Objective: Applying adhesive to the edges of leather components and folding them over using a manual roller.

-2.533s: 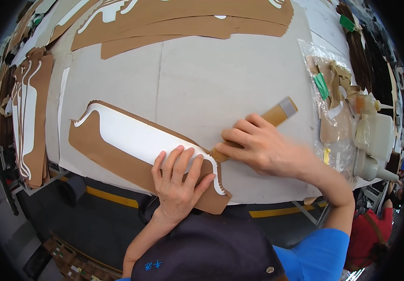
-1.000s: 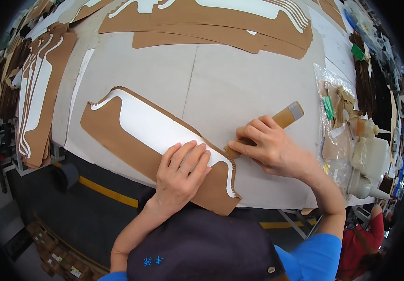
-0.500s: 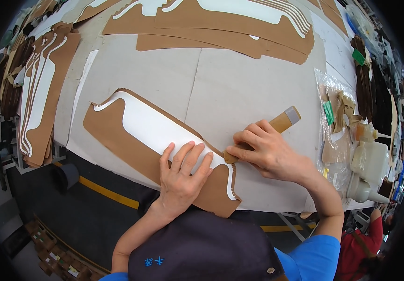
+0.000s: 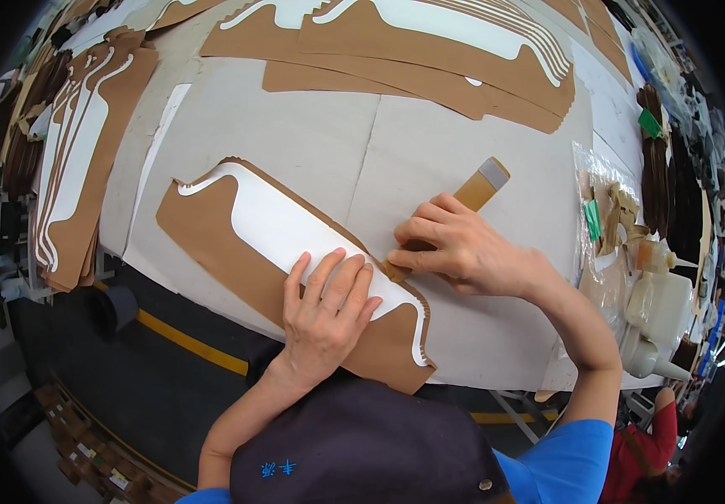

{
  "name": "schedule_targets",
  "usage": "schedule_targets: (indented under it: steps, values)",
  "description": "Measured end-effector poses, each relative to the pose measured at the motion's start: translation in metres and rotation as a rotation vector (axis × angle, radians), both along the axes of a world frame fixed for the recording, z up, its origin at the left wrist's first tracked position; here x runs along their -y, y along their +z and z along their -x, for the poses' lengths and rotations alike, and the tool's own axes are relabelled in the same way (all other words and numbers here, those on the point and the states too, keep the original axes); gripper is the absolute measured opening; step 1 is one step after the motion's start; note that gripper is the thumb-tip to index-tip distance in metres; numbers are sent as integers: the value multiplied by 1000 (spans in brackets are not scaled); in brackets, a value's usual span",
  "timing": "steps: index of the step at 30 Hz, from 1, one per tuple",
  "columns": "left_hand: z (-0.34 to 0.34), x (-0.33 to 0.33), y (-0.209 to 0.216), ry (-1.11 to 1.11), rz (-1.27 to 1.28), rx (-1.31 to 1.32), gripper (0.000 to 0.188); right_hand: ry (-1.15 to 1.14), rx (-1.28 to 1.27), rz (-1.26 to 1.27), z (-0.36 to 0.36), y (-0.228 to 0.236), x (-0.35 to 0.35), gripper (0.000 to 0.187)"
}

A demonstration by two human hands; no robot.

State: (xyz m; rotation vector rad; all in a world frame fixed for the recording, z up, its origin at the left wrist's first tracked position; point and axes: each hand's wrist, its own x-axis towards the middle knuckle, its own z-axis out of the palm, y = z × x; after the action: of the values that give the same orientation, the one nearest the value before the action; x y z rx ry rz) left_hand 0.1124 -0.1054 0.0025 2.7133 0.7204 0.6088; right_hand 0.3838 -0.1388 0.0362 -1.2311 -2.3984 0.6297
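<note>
Grey tabletop: small bottle, amber inside; left hand on brown panel.

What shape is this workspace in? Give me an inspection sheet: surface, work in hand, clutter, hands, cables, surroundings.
Surface: pale grey tabletop, with a thin dark line running across it.
Work in hand: brown piece with a white panel, lying aslant near the front edge.
Clutter: brown-and-white pieces overlapping at the back, more at the left; clear plastic bag and pale nozzled bottles at the right.
Hands: left hand flat on the piece; right hand gripping a tan flat tool, its near end at the piece's far edge.
Cables: nothing seen.
Surroundings: dark floor, yellow stripe; person in red, lower right.
</note>
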Motion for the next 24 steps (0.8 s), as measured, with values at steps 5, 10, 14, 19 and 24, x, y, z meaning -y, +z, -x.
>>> schedule_targets:
  steps: [5, 10, 14, 19, 24]
  values:
    - [1, -5, 1, 23, 33, 12, 38, 29, -29, -21, 1, -3, -13, 44]
    - [3, -7, 4, 33, 0, -17, 40, 25, -25, -11, 1, 0, -17, 40]
    - [4, -8, 4, 0, 10, -22, 45, -39, -3, 15, 2, 6, -8, 37]
    - [5, -10, 6, -13, 21, -39, 45, -283, -1, -32, 3, 4, 16, 34]
    - [7, -9, 1, 3, 34, -12, 45, -639, 287, -359, 16, 1, 28, 41]
